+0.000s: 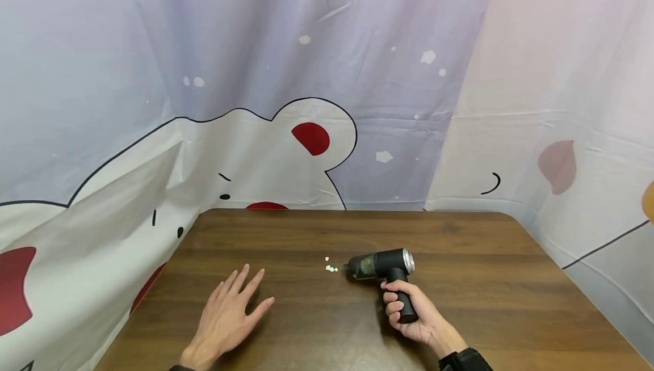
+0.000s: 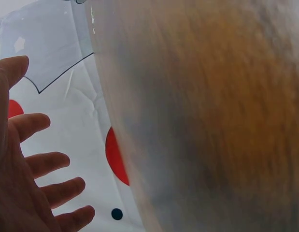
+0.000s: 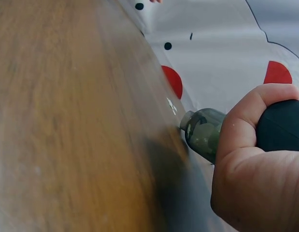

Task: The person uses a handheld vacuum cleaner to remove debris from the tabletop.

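Note:
My right hand (image 1: 416, 317) grips the black handle of a small handheld vacuum cleaner (image 1: 385, 264), its body lying roughly level above the table with a silver rear end. The clear, smoky nozzle points left, towards several small white scraps (image 1: 331, 269) on the wood. In the right wrist view the see-through dust cup (image 3: 205, 130) shows past the curled fingers, close to the scraps (image 3: 172, 106). On the left, my left hand (image 1: 227, 311) is spread palm down over the table with straight fingers. The left wrist view shows that hand (image 2: 33, 169) holding nothing.
A brown wooden table (image 1: 306, 235) with rounded far corners spans the space. A pale cloth curtain (image 1: 398, 104) printed with cartoon bears hangs behind it and along both sides, close to the table's edges.

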Demonstrator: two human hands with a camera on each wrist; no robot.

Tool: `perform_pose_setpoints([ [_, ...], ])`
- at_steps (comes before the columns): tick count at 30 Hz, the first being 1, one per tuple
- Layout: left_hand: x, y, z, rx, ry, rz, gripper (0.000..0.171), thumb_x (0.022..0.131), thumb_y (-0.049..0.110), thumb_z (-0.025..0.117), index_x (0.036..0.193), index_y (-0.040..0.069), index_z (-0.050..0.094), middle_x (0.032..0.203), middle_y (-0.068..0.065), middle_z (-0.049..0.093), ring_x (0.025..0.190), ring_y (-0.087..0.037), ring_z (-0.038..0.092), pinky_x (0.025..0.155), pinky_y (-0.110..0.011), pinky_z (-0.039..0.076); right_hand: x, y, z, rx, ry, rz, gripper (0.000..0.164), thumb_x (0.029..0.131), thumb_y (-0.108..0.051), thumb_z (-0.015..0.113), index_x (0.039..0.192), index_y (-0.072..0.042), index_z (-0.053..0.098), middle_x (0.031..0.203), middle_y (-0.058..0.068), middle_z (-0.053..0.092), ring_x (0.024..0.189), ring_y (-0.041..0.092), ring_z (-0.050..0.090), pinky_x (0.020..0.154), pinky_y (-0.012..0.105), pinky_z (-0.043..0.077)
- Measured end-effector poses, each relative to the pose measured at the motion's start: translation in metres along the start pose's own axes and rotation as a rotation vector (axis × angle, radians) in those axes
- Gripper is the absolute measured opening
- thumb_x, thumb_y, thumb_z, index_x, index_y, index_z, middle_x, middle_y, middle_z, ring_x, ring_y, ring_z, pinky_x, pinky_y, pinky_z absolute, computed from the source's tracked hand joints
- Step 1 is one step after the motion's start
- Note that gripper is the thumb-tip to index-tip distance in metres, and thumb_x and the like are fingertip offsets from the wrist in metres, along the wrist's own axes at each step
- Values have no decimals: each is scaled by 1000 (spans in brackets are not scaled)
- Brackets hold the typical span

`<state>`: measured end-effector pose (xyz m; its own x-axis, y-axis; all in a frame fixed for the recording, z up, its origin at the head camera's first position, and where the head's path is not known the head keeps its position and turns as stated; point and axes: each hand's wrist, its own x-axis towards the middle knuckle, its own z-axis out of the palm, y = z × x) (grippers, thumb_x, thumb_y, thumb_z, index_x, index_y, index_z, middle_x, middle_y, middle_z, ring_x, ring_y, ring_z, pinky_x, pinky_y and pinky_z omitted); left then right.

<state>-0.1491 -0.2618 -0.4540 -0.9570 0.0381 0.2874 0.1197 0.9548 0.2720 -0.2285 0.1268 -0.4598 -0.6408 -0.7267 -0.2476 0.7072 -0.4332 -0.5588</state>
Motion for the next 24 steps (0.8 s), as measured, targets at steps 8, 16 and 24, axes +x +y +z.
perform_pose_setpoints([
  [8,-3,-1,-3,0,-2,-15,68,99,62,54,150,17,55,155,-22,47,142,-45,43,112,-65,35,9,0,3,-14,22,1,13,106,-16,36,108,-12,48,72,-10,49,57,-4,42,56,11,40],
  [16,-4,-4,-5,0,-2,-28,67,100,60,56,150,16,55,155,-22,46,142,-46,43,112,-66,35,16,1,7,-30,17,10,13,106,-16,35,108,-12,48,72,-10,49,57,-4,41,55,11,39],
  [24,-6,-8,-7,10,9,-35,67,99,61,55,150,16,55,155,-22,46,141,-46,43,112,-66,35,21,2,9,-28,13,22,11,106,-16,37,108,-13,47,72,-10,49,57,-4,41,55,11,39],
])
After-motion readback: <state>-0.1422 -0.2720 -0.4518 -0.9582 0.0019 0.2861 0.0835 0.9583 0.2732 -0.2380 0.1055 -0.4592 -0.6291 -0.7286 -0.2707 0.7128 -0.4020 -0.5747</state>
